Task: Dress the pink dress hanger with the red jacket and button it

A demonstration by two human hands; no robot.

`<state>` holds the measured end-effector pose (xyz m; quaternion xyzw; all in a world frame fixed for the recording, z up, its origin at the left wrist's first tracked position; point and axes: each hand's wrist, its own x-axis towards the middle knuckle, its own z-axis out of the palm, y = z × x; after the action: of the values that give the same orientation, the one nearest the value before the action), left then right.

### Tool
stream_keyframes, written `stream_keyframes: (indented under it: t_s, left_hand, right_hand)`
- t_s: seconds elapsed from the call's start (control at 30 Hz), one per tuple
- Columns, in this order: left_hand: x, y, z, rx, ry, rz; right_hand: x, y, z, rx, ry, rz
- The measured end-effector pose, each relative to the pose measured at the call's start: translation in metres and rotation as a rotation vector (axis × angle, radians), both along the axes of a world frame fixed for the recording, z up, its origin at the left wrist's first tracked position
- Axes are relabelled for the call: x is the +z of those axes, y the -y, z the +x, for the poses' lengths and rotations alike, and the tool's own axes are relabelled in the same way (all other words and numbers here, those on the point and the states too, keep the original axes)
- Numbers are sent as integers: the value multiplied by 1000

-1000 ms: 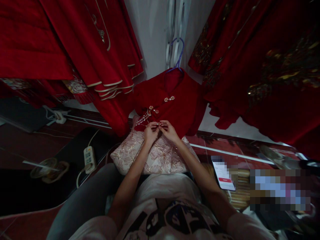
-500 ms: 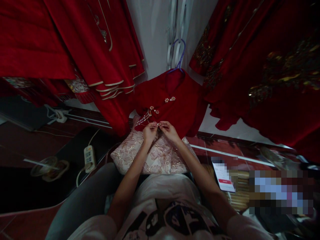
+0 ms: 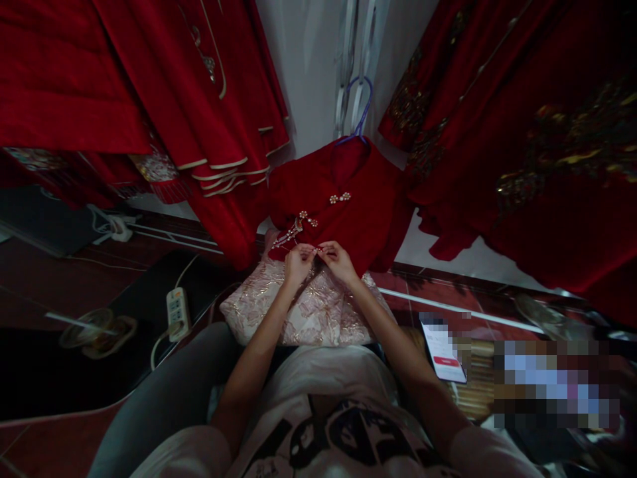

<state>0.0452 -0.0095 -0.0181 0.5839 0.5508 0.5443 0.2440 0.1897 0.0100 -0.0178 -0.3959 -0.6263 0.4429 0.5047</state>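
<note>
A red short-sleeved dress top (image 3: 378, 212) hangs from a purple hanger (image 3: 369, 99) in front of me, above a pale pink brocade skirt (image 3: 318, 315) with gold threads. My left hand (image 3: 299, 261) and my right hand (image 3: 339, 259) meet at its lower front, fingertips pinched together. Between them shows a small beaded ornament (image 3: 317, 250), mostly covered by the fingers. Higher on the chest sits a flower-shaped beaded clasp (image 3: 340, 198). A beaded floral trim (image 3: 296, 229) with dangling strands lies just beyond my left hand.
Red garments (image 3: 199, 99) hang at left, and gold-embroidered red ones (image 3: 562, 146) at right. A power strip (image 3: 178, 313) and a lidded cup with a straw (image 3: 107, 332) rest on a black surface at left. A lit phone (image 3: 444, 352) lies at right on a slatted surface (image 3: 475, 382).
Both hands keep nearly the same place, still pinching at the dress front. Less of the beaded ornament shows between the fingertips now. The view has shifted slightly.
</note>
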Motion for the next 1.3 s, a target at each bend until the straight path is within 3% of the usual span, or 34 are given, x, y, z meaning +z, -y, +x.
stream_keyframes:
  t_s: [0.2,0.4,0.63,0.97,1.1,1.3]
  left_hand:
    - [5,6,2,27,-149,9]
    - [10,7,4,36,-51,-30]
    - [9,10,4,74,-205,2]
    - [14,12,3,57,-179,-23]
    - [8,8,4,1,-48,-58]
    - [15,-5,5,-32,176,-48]
  right_hand:
    - [-1,0,-2,15,-37,-11]
    - [-5,-1,-3,28,-55,-25]
    - [-6,-1,-4,17,-52,-30]
    - [-4,1,-5,-2,-38,-22]
    - [1,-2,-1,2,-53,-56]
    - [26,-5,23,225,-76,-243]
